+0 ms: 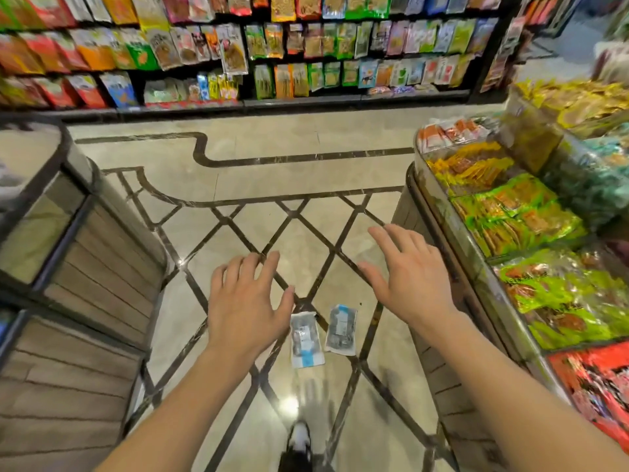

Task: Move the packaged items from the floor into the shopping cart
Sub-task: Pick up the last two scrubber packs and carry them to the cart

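Note:
Two flat packaged items lie side by side on the tiled floor: a left packet [305, 339] with a blue stripe at its near end and a right packet [341, 329], grey and white. My left hand [245, 301] hovers above and just left of them, fingers spread and holding nothing. My right hand [405, 271] is held out to the right of the packets, fingers straight, also holding nothing. No shopping cart is in view.
A wooden display stand [85, 267] flanks the aisle on the left. A snack bin counter [452, 219] full of bright packets stands on the right. Shelves of hanging snack bags [306, 52] line the far wall. My shoe [299, 441] shows at the bottom.

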`<state>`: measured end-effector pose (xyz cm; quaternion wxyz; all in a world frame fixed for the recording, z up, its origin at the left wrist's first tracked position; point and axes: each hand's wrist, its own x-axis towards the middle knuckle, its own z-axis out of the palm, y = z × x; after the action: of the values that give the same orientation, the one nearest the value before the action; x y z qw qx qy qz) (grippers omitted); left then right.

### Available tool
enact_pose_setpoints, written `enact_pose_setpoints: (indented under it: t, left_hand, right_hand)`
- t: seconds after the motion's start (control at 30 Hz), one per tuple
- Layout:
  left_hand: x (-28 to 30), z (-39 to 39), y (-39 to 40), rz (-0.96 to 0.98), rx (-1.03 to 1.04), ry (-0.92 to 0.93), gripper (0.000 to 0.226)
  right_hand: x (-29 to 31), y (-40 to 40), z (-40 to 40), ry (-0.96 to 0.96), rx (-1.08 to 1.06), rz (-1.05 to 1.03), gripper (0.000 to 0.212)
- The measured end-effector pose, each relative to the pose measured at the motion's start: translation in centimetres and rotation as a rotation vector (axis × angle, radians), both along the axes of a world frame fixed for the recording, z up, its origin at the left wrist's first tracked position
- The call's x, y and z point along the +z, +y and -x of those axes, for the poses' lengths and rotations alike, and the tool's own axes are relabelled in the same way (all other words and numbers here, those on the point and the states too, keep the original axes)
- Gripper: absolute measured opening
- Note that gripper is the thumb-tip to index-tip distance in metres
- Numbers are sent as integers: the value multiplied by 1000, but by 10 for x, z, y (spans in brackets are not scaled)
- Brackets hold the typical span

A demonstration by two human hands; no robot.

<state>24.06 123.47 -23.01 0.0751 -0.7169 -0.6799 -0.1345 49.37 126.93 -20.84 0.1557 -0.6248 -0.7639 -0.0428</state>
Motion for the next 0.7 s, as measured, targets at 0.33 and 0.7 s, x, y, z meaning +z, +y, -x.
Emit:
enact_pose_setpoints:
  t: [0.33,0.7]
  left_hand:
    - [-87,5,157,209,-45,-55,62]
    - [-261,-11,243,320,-39,-179,57]
  right_hand:
    - [-74,147,18,-4,-61,209,59]
    - [-247,231,10,-41,-90,571,59]
